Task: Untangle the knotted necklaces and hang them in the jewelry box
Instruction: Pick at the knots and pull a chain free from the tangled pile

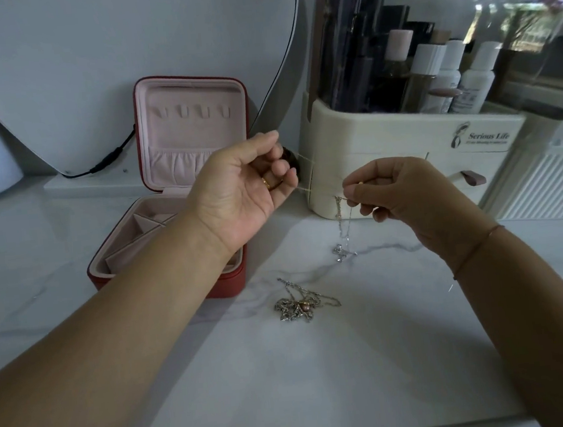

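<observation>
- Right, white marble-look worktop (pixel 323 381), glossy w/ grey veins, running up to a pale wall at the back.
- Back left: big heart-shaped mirror (pixel 86 60) leaning on the wall, black cable (pixel 110 159) trailing off its lower edge.
- Back right corner: cream plastic organiser (pixel 386 134) w/ clear domed lid, dark tubes and white-capped bottles (pixel 431 71) packed inside.
- Jewelry box (pixel 195 118) sits left of centre near the back edge. Red outside, soft pink lining, square w/ rounded corners. Lid stands upright, row of small hooks (pixel 195 113) across it, gathered pocket below, divided tray in the base.
- Left hand (pixel 246 185) up in front of the box, palm facing us, fingers curled onto one end of a fine gold chain (pixel 323 193); gold ring (pixel 267 182) showing.
- Right hand (pixel 398 195) pinches the same chain betw. thumb and fingertips, just in front of the organiser.
- Chain runs taut left-to-right betw. both hands, long axis approx. level; a loop drops straight down from the right hand to a silver bit (pixel 344 252) touching the worktop.
- Tangled clump (pixel 296 306) of silver chains, pinkish bead in it, lies mid-worktop, off the box's front right corner.
</observation>
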A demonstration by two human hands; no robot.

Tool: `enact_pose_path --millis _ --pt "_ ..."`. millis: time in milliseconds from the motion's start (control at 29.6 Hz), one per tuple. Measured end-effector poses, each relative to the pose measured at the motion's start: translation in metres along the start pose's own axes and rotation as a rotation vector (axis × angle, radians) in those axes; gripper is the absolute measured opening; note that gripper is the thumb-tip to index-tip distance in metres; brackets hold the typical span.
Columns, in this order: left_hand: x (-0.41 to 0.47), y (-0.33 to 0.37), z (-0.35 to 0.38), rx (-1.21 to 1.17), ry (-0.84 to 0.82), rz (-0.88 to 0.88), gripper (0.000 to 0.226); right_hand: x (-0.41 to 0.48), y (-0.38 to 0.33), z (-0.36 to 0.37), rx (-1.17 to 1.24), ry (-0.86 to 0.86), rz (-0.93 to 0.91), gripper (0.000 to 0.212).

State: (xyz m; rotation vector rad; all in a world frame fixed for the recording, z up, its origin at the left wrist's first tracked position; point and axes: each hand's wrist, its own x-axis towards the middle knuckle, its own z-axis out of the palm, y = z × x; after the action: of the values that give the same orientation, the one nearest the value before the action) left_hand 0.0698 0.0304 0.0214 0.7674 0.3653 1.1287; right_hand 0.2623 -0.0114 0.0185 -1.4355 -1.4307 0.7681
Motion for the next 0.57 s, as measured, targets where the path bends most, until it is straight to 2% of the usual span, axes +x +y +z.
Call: enact_pose_path --millis 135,270,338,473,574 --pt "-0.002 0.0 0.002 0.16 -0.075 -0.021 0.009 0.0 0.001 0.002 -0.036 0.004 -0.014 0.006" --pt "-0.007 -0.011 0.003 0.749 -0.071 -0.03 0.013 -0.001 -0.002 0.0 0.147 -0.034 -0.022 0.006" --pt "-0.011 -0.017 0.005 0.951 -0.068 -0.067 0.018 -0.001 -0.005 -0.001 0.255 -0.087 -0.025 0.007" --pt "-0.012 -0.028 0.006 1.065 -0.041 -0.053 0.028 -0.002 -0.005 0.002 0.31 -0.137 -0.063 0.009" --pt "-0.011 -0.032 0.005 1.106 -0.046 -0.031 0.022 -0.002 -0.005 0.002 0.346 -0.191 -0.074 0.007"
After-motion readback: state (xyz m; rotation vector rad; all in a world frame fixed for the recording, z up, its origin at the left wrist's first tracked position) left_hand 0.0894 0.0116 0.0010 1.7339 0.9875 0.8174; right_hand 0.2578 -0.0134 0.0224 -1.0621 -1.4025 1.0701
